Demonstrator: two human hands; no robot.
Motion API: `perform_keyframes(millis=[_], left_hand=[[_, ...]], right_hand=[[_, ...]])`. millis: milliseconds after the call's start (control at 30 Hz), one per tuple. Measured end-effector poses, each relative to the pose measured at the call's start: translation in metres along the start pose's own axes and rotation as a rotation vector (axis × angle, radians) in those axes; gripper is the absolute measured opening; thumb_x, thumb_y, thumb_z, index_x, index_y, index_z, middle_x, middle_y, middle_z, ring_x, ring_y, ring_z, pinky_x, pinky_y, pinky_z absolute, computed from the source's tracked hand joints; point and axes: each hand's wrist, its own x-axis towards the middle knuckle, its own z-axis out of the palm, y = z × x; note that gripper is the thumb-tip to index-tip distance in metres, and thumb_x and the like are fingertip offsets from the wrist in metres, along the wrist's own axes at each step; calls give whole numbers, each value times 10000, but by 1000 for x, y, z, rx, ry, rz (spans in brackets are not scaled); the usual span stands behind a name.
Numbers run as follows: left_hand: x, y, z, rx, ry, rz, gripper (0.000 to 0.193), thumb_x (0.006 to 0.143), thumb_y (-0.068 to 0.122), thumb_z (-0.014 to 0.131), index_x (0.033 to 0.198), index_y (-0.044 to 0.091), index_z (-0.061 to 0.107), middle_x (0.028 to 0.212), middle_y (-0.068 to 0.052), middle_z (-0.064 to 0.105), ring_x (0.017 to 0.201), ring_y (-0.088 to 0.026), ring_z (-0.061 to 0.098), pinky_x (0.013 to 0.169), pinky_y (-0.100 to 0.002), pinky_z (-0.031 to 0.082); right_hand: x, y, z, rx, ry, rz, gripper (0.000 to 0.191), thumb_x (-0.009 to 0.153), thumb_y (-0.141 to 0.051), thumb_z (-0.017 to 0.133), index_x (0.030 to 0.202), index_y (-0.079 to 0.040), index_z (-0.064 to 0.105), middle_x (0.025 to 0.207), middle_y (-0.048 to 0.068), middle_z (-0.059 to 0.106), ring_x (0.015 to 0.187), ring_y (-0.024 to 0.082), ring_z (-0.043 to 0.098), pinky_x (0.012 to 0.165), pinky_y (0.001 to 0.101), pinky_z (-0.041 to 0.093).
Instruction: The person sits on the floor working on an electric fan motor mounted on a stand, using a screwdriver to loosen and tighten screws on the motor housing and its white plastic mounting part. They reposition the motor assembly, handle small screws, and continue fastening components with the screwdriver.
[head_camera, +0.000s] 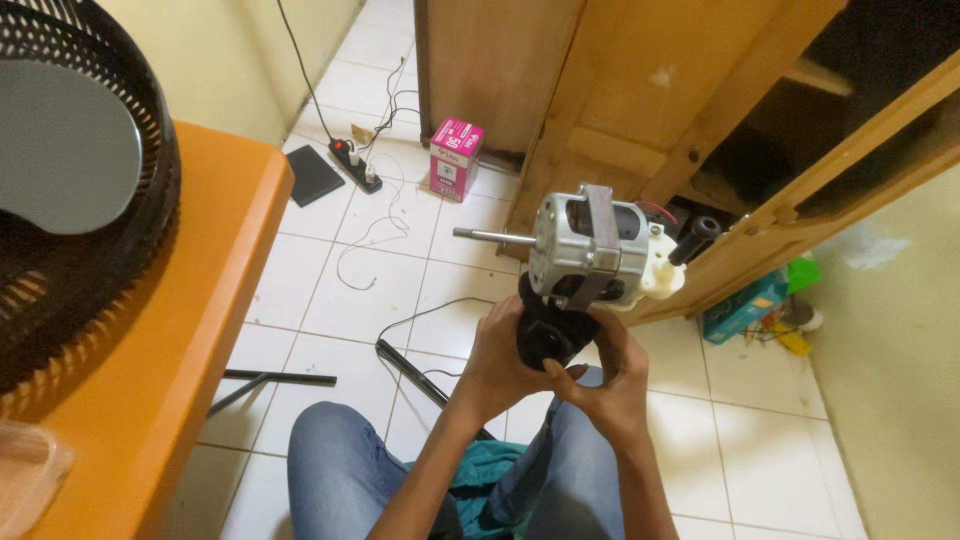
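Motor: a grey metal fan motor (590, 250) held up in the air over the person's lap, directly above both hands, its bare shaft (492, 236) pointing out to the left and a white plastic part with a black knob (696, 238) at its right end.
Base: the motor sits on a black plastic neck (545, 335), and this is the part both hands wrap.
Left grip: the left hand (500, 365) is closed round the left side of the black neck, fingers curled tight against it.
Right grip: the right hand (612, 378) is closed on the right and lower side of the same neck, thumb crossing in front, touching the left hand.
Below the grip: knees in blue jeans (350, 470) and a teal cloth (480, 475) between them.
Left of the grip: black rods (285, 378) and a thin black cord (430, 310) on the white tiled floor (340, 290); further left an orange surface (190, 340) carrying a black fan grille (70, 290).
Beyond the grip: a pink box (455, 158) and a power strip (355, 165) on the floor.
Right of the grip: a wooden cabinet (640, 100) just behind the motor.
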Motion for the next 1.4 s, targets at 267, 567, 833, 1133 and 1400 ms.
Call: perform_keyframes(millis=[267, 567, 833, 1133, 1400], left_hand=[[-11, 20, 25, 278, 276, -170, 697, 683, 403, 901, 1148, 23, 548, 1093, -160, 601, 1077, -374, 543, 882, -475, 388], [-22, 12, 36, 321, 232, -281, 668, 849, 284, 799, 1339, 12, 435, 1239, -198, 502, 1208, -376, 441, 977, -515, 337], [-26, 16, 28, 422, 200, -226, 729, 784, 52, 719, 1419, 7, 364, 1328, -212, 467, 1220, -383, 441, 951, -535, 359], [-36, 11, 5, 226, 240, -247, 724, 803, 123, 803, 1400, 9, 409, 1298, -214, 489, 1178, -408, 504, 940, -526, 400], [-32, 18, 1, 241, 287, -301, 722, 759, 157, 859, 1328, -4, 446, 1195, -201, 515, 1105, -403, 530, 895, -490, 448]], right_hand=[[1, -57, 21, -431, 122, 62, 732, 686, -202, 910, 1292, 30, 570, 1207, 167, 665, 1121, 299, 654, 953, 379, 508], [13, -67, 43, -562, 207, 56, 661, 697, -325, 908, 1181, 17, 614, 1070, 187, 681, 977, 376, 660, 829, 438, 510], [28, -28, 28, -358, 102, -8, 603, 691, -217, 872, 1196, 27, 650, 1077, 183, 740, 989, 275, 728, 864, 372, 551], [51, 23, 15, -48, -184, 42, 503, 693, -121, 877, 1154, -8, 709, 1083, 96, 772, 1071, 174, 688, 973, 321, 508], [57, 38, 13, 55, -293, 92, 530, 715, -101, 862, 1211, -30, 690, 1119, 67, 761, 1067, 165, 673, 946, 327, 535]])
